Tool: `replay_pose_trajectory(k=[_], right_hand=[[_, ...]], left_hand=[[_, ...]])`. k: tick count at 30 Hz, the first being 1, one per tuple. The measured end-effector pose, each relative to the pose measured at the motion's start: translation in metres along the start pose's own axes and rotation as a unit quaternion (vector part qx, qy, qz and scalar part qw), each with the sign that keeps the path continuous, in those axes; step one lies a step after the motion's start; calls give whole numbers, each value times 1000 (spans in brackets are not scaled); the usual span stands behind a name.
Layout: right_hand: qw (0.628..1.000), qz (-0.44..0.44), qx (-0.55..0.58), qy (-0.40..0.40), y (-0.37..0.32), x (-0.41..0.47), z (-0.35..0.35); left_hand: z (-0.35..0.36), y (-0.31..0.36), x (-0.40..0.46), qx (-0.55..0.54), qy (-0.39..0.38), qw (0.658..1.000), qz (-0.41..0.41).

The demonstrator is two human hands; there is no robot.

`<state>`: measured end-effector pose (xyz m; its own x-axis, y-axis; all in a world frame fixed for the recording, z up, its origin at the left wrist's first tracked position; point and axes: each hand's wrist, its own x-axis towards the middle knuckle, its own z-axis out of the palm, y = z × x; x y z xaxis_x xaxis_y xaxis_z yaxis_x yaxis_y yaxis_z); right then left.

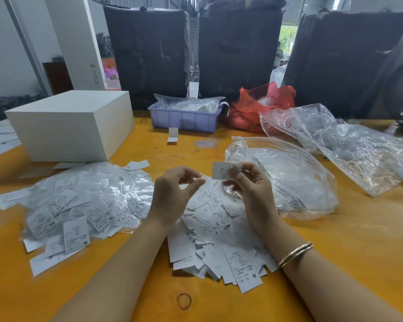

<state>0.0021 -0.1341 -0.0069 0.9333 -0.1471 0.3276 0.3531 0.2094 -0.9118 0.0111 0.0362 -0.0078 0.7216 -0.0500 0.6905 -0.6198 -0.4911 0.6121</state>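
Note:
My right hand (247, 187) pinches a small white printed label (221, 170) between thumb and fingers, held up above the table. Close on its left is my left hand (172, 194), fingers curled and thumb out, with nothing visible in its grasp. Below both hands lies a loose pile of white size labels (219, 240) on the orange table (347, 240). A second heap of labels in small clear bags (79, 205) spreads to the left.
A white foam block (72, 126) stands at the back left. A lilac plastic bin (184, 118) sits at the back centre beside a red plastic bag (261, 108). Clear plastic bags (300, 177) lie on the right. A rubber band (184, 300) lies near the front edge.

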Motion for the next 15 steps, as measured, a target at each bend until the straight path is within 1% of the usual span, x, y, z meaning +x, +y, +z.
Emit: replay_pose_trajectory(k=[2,5,7,12,15], right_hand=[[1000,-8,10,5,1,0,1],[998,-8,61,13,2,2,1],[998,-12,62,11,2,3,-1],[997,-67,-23,-21,2,1,-2],[988,-110,-100,-37,1,0,-1]], left_hand=[[0,0,0,12,-2,1000,10],[0,1,0,27,-5,999,17],[-1,1,0,40,-8,999,28],[-1,2,-1,64,-15,996,54],[-2,3,0,69,-17,996,57]])
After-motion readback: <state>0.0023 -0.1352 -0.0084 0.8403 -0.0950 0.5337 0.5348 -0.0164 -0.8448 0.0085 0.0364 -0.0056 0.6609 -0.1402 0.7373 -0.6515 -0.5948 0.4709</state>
